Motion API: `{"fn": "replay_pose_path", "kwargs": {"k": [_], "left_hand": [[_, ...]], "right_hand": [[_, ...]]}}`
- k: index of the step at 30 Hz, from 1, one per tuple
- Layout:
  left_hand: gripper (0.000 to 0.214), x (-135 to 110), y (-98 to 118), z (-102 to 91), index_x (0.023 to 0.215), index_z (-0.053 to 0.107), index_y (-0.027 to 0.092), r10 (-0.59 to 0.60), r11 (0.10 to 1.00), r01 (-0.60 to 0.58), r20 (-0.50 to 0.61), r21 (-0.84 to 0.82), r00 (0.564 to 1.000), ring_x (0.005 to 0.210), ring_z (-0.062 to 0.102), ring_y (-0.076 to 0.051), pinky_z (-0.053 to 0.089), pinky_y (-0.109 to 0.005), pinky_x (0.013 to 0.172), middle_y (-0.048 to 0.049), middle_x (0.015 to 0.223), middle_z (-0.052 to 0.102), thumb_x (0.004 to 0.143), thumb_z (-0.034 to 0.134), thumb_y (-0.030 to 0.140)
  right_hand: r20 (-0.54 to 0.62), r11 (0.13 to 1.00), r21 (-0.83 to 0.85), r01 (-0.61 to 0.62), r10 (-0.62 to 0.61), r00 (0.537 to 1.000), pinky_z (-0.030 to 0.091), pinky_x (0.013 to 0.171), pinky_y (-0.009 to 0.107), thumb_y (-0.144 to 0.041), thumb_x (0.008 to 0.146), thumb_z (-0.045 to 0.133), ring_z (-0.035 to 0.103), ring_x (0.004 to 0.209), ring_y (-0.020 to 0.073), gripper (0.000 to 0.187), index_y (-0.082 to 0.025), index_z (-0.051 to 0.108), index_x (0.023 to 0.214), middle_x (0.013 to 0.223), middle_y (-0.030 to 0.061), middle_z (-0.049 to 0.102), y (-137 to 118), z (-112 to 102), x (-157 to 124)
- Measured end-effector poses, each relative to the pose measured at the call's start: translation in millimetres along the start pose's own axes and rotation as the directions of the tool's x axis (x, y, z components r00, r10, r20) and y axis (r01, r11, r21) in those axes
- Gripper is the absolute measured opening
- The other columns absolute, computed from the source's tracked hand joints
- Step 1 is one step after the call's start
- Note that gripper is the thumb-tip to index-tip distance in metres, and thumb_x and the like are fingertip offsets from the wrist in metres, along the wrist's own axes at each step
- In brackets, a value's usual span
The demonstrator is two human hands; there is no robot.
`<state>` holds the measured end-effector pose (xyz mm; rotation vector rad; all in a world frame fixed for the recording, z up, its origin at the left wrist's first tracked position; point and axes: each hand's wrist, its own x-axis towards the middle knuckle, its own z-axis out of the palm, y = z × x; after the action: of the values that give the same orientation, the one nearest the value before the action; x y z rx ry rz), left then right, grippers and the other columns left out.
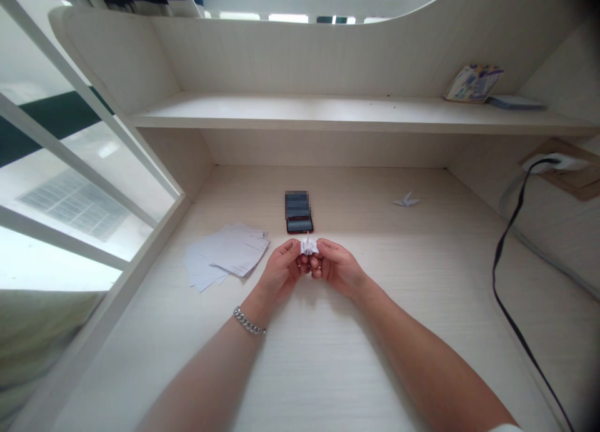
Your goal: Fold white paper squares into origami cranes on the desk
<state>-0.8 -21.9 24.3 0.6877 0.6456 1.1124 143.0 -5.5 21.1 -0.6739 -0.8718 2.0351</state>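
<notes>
A small white folded paper crane (309,247) is held between my two hands, in front of a dark phone (299,224). My left hand (282,264) pinches its left side between thumb and fingers. On the other side, my right hand (338,266) grips the right edge the same way. A pointed tip of paper sticks up at the middle. The lower part of the crane is partly hidden by my fingertips. Farther back on the right lies another white paper crane (407,200) on the desk.
Loose white paper sheets (234,251) lie in a pile left of my hands. A shelf (300,110) spans the back, holding a colourful packet (473,83) at its right. A black cable (499,257) hangs from a wall socket (562,163) down the right side.
</notes>
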Motion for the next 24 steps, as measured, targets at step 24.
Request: {"fn": "replay_pose_path", "kwargs": {"k": [24], "left_hand": [[0.022,0.1,0.0,-2.6,0.072,0.057,0.011,-0.076,0.996,0.076,-0.007,0.045,0.997,0.054,0.052,-0.007,0.039,-0.019,0.052,-0.001,0.06,0.056,0.076,0.063,0.032]], "right_hand": [[-0.029,0.993,0.053,-0.103,0.104,0.994,0.038,0.041,0.018,-0.035,0.076,0.063,0.047,0.044,0.0074,0.023,-0.014,0.057,0.07,0.057,0.0002,0.056,-2.3,-2.9,-0.6]]}}
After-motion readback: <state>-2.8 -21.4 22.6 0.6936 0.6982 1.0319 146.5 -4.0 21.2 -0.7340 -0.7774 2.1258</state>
